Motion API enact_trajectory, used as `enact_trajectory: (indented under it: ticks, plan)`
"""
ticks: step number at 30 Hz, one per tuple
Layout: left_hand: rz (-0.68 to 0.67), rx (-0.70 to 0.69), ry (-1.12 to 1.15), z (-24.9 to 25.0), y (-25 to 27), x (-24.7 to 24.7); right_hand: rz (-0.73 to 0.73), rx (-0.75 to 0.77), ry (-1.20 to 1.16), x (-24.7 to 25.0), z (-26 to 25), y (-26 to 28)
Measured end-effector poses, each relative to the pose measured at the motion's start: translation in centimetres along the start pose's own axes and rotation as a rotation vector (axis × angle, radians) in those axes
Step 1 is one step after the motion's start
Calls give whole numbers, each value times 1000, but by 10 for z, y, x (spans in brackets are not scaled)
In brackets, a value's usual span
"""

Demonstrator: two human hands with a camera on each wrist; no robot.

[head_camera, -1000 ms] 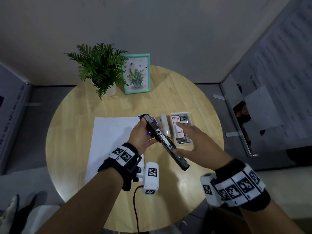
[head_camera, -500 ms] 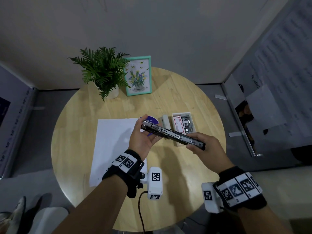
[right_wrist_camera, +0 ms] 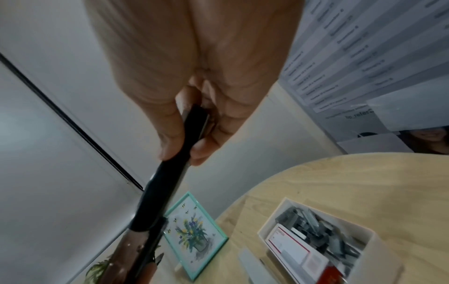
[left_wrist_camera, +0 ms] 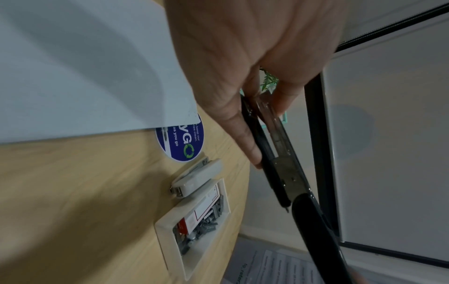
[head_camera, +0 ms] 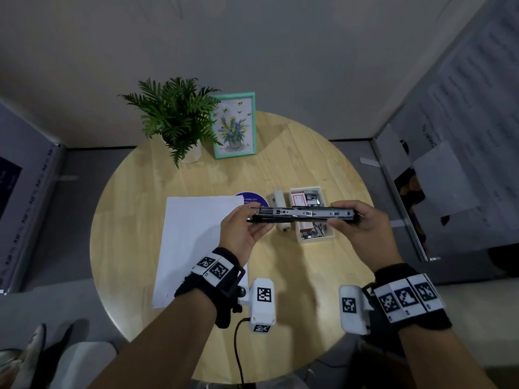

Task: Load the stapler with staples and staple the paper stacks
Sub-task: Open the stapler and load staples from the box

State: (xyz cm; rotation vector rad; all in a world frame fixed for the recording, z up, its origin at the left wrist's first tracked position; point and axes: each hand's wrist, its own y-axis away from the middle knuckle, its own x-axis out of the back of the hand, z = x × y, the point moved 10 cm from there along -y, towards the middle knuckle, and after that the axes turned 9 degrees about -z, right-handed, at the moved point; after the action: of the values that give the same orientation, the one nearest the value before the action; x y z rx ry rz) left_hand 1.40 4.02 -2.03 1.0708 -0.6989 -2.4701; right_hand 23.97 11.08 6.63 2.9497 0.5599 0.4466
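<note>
A long black stapler with its metal staple channel showing hangs level above the table, held at both ends. My left hand pinches its left end between thumb and fingers. My right hand grips the right end. Below it a white tray holds loose staples and a red and white staple box. A white paper stack lies flat on the table to the left. A small white stapler lies beside the tray.
The round wooden table carries a potted fern and a teal picture frame at the back. A blue round sticker peeks from under the paper. Glass partitions stand at the right and left.
The stapler has swung from a steep diagonal to level. My right hand left the staple tray and took hold of the stapler's right end. Both hands rose slightly.
</note>
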Motion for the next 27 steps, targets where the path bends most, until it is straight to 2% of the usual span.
enact_trajectory:
  ticks: [2,7,10,15,20,27]
  plan:
    - [17,-11,-18,1,0,1,36,33,15,0,-11,-2]
    - [10,-39,-184,1,-1,-10,17,178,289,-31,-56,-5]
    - [6,-48,-172,-1,-1,-13,16,259,432,-46,-74,-7]
    - [2,-55,-146,2,-4,-8,-1,244,465,-51,-75,-16]
    - [-57,-43,-139,0,-5,-9,-57,229,473,-69,-69,-22]
    - [-136,63,-140,-5,-13,-17,-94,164,522,-94,-38,-37]
